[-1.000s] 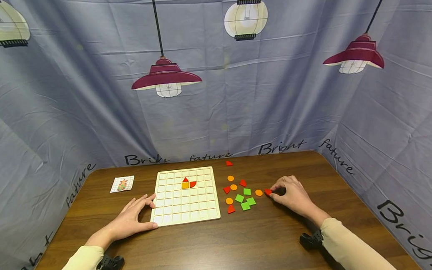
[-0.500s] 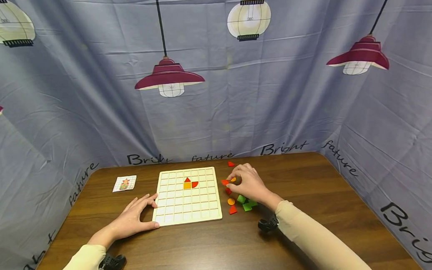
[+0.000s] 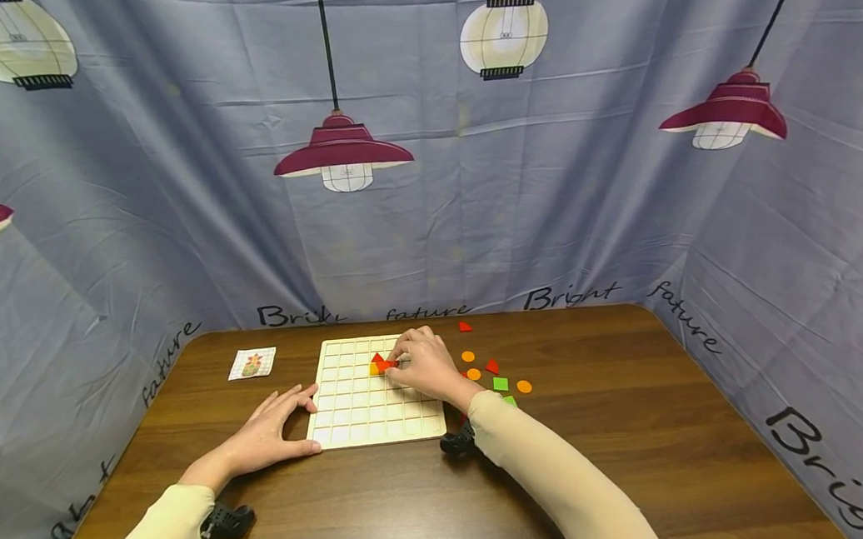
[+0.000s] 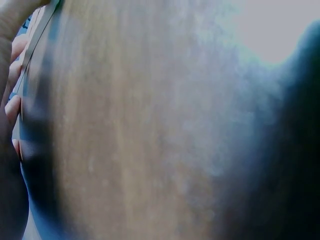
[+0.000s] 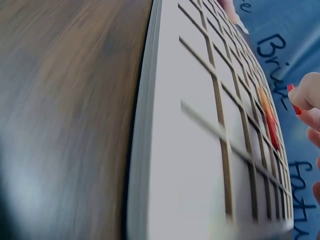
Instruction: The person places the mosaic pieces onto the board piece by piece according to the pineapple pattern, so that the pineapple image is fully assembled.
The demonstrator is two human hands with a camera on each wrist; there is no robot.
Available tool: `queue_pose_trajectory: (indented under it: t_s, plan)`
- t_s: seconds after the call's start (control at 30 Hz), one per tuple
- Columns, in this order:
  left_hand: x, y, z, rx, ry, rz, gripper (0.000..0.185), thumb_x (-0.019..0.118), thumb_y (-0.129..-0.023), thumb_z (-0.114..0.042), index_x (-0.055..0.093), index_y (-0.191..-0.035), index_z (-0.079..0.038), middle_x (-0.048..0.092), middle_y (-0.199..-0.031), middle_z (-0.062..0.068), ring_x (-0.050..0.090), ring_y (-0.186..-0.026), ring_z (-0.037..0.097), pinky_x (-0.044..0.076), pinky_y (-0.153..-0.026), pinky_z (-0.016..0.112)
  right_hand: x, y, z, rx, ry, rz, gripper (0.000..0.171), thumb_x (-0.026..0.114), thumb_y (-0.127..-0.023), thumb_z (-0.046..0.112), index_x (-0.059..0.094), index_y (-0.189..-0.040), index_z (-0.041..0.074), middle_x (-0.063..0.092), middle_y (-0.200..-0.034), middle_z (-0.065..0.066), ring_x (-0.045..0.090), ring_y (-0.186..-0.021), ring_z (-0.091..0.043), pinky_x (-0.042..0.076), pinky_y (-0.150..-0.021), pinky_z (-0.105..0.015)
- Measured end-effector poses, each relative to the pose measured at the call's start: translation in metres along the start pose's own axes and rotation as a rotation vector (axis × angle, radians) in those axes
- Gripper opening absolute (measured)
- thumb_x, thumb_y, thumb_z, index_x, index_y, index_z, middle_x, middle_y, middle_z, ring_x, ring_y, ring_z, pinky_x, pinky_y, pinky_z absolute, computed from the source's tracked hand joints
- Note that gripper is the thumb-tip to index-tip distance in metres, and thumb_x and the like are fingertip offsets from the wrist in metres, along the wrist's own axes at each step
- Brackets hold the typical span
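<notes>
— Wooden surface [image 3: 418, 504], lamp-print curtain behind. Hands?
— Right hand [image 3: 423, 366] pinches a red piece [image 3: 386, 364] over the grid board [image 3: 351, 409]; left hand [image 3: 270, 435], fingers relaxed, steadies the board's edge. Square it to a cell first.

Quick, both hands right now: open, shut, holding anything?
Left hand: open, resting against the grid board.
Right hand: pinching a red piece over the board.

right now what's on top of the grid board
On the grid board sit a red triangle above an orange square. The right hand hovers beside them, pinching a red piece; the cells beneath it are covered. The left hand touches the board's left edge.
</notes>
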State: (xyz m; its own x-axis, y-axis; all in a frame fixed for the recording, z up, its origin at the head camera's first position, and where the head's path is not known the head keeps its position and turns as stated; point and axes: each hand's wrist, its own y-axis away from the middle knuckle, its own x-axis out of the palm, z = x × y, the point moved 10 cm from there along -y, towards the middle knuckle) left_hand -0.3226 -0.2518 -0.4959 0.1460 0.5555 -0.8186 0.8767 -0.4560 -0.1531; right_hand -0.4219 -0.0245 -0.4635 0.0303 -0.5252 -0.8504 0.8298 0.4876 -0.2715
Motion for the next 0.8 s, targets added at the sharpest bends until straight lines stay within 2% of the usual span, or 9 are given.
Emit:
queue_pose_trajectory:
  t_s: [0.17, 0.47, 0.8]
  plan:
    - [-0.001, -0.001, 0.001, 0.001, 0.002, -0.002, 0.050, 0.082, -0.083, -0.052, 0.055, -0.112, -0.021, 0.042, -0.159, 0.014, 0.029, -0.148, 0.046, 0.008, -0.118, 0.069, 0.012, -0.011, 0.013, -0.003, 0.035, -0.024, 0.013, 0.074, -0.090, 0.037, 0.078, -0.095, 0.025, 0.063, -0.114, 0.007, 0.048, -0.108, -0.019, 0.041, -0.095, -0.038]
    - [0.000, -0.001, 0.003, -0.002, 0.001, -0.002, 0.051, 0.082, -0.083, -0.052, 0.056, -0.114, -0.020, 0.043, -0.159, 0.014, 0.030, -0.148, 0.046, 0.010, -0.118, 0.068, 0.032, -0.022, 0.022, 0.009, 0.103, -0.010, 0.014, 0.075, -0.090, 0.039, 0.078, -0.095, 0.026, 0.062, -0.114, 0.007, 0.048, -0.104, -0.016, 0.040, -0.085, -0.031]
    - [-0.002, -0.001, 0.003, -0.004, 0.010, -0.006, 0.051, 0.081, -0.083, -0.053, 0.056, -0.114, -0.021, 0.042, -0.159, 0.013, 0.030, -0.148, 0.044, 0.008, -0.119, 0.068, 0.039, -0.029, 0.026, 0.036, 0.149, -0.009, 0.015, 0.073, -0.090, 0.037, 0.079, -0.100, 0.026, 0.061, -0.114, 0.006, 0.046, -0.103, -0.016, 0.039, -0.085, -0.032]
